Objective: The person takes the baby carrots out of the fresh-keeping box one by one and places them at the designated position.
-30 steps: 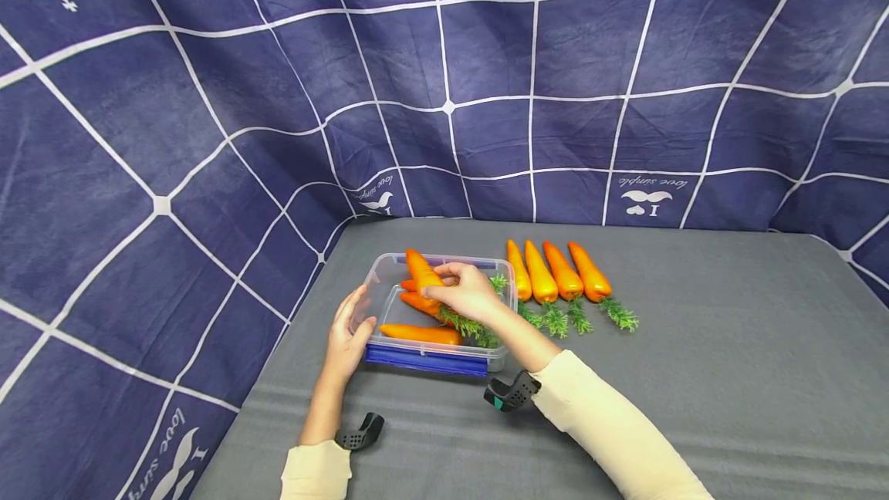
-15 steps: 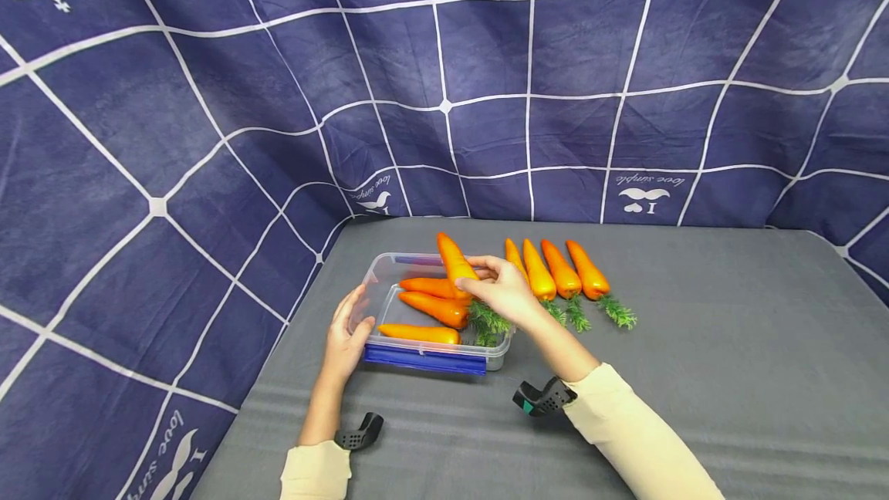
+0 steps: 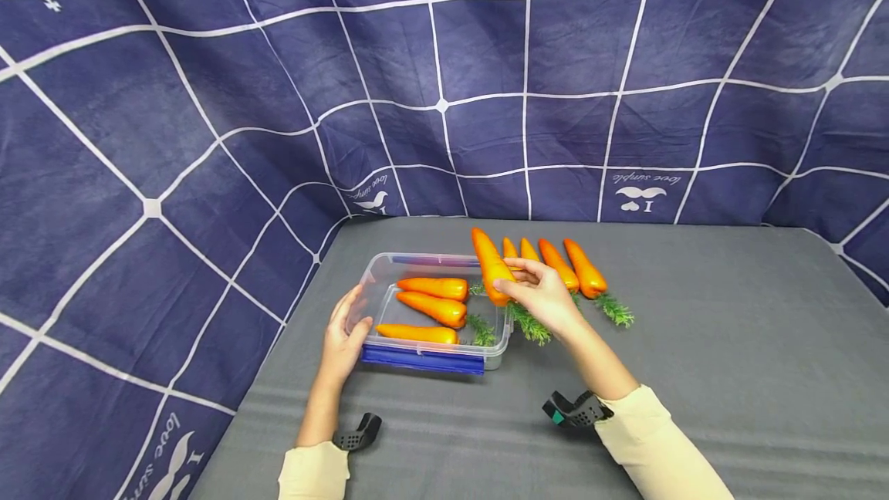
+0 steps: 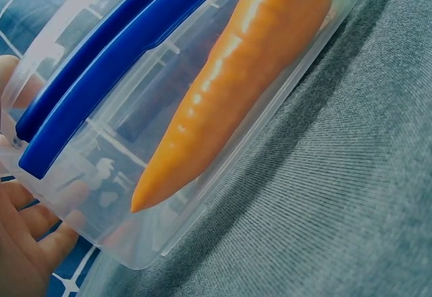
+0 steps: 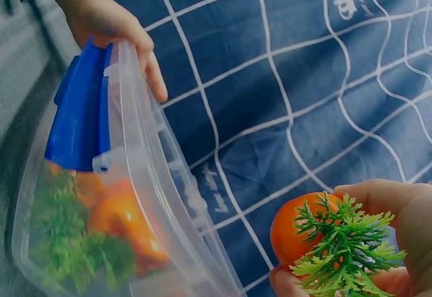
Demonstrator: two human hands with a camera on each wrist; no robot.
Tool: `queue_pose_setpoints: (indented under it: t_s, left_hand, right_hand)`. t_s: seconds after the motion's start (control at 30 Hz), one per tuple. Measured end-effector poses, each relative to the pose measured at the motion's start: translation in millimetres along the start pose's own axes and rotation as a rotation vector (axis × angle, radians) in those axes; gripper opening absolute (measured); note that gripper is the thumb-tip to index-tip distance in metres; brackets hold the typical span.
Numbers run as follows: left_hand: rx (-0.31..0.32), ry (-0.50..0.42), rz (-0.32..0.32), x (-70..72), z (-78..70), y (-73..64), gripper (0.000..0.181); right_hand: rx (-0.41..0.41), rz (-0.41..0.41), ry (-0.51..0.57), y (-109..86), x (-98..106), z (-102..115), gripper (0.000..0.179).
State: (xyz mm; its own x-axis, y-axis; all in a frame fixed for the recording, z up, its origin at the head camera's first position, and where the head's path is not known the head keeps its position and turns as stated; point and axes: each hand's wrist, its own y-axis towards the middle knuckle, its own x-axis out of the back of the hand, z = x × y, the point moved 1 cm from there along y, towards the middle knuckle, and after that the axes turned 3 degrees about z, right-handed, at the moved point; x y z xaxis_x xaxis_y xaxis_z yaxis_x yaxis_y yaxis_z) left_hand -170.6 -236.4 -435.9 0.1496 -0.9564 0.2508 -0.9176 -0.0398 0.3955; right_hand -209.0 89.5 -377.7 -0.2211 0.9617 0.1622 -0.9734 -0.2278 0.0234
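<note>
Right hand [image 3: 545,301] pinches carrot [image 3: 490,265], shifted rightward to box [image 3: 421,360]'s right rim | three carrots [image 3: 432,309] remain inside | left hand [image 3: 342,342] spread against box

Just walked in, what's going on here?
Someone is handling carrots bare-handed. Their right hand holds one carrot up near the right end of a clear container, its tip pointing up and its green top hanging low. The left hand rests against the container's left end. Three carrots lie inside; four more lie in a row on the gray surface to the right.
</note>
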Motion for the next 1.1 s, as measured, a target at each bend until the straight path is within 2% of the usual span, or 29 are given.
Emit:
queue_pose_setpoints:
  t_s: [0.5, 0.9, 1.1]
  left_hand:
    - [0.001, 0.0, -0.003, -1.0, 1.3, 0.6, 0.055]
    - [0.023, 0.007, 0.007, 0.3, -0.4, 0.2, 0.055]
    - [0.026, 0.004, 0.01, 0.2, -1.9, 0.1, 0.056]
  right_hand:
    - [-0.032, -0.097, 0.074, -21.7, 45, -19, 0.053]
    - [-0.032, -0.173, 0.061, -37.9, 86, -33, 0.058]
    - [-0.027, -0.206, 0.021, -42.4, 108, -43, 0.059]
